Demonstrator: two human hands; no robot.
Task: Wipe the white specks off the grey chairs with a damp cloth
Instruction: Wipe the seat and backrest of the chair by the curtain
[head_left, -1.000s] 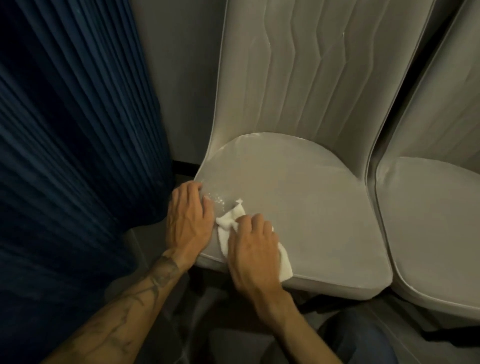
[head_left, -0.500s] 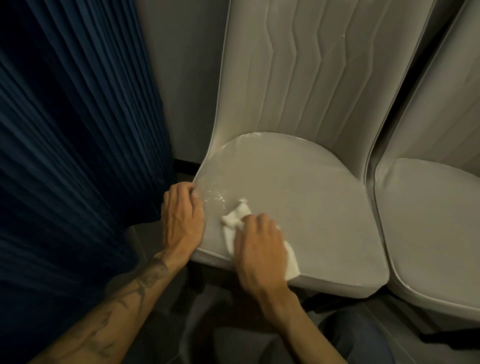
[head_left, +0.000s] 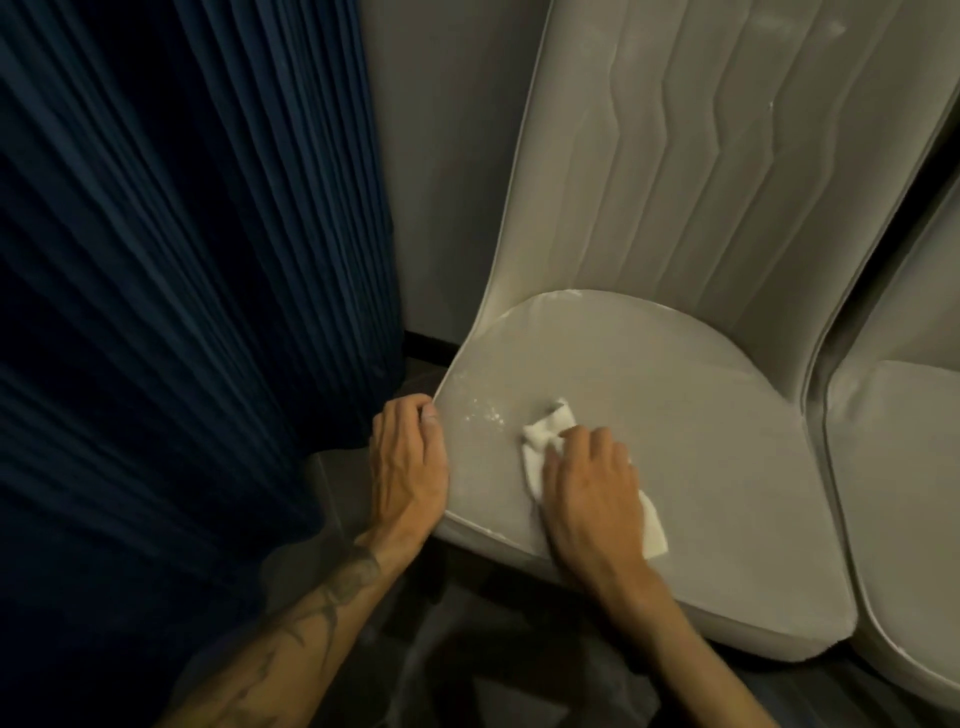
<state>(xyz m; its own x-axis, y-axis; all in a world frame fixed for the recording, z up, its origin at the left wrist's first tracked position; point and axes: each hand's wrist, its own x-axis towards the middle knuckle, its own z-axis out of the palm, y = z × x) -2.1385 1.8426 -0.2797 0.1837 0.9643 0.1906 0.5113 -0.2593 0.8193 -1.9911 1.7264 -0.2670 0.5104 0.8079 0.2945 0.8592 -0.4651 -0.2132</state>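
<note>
a dark blue pleated curtain is hanging along the left, with a grey wall running behind it at the far side. a grey chair is standing against that wall, and a second chair is sitting just beside it on the right. the right hand is lying palm down on the near left part of the seat, its fingers curling onto a white cloth and holding it against the seat; the cloth is sticking out past the fingertips and from under the palm's right side. white specks are lying just left of the cloth. the left hand is gripping the seat's left rim, thumb on top and fingers bending over the edge. a dark floor is showing below the seat.
</note>
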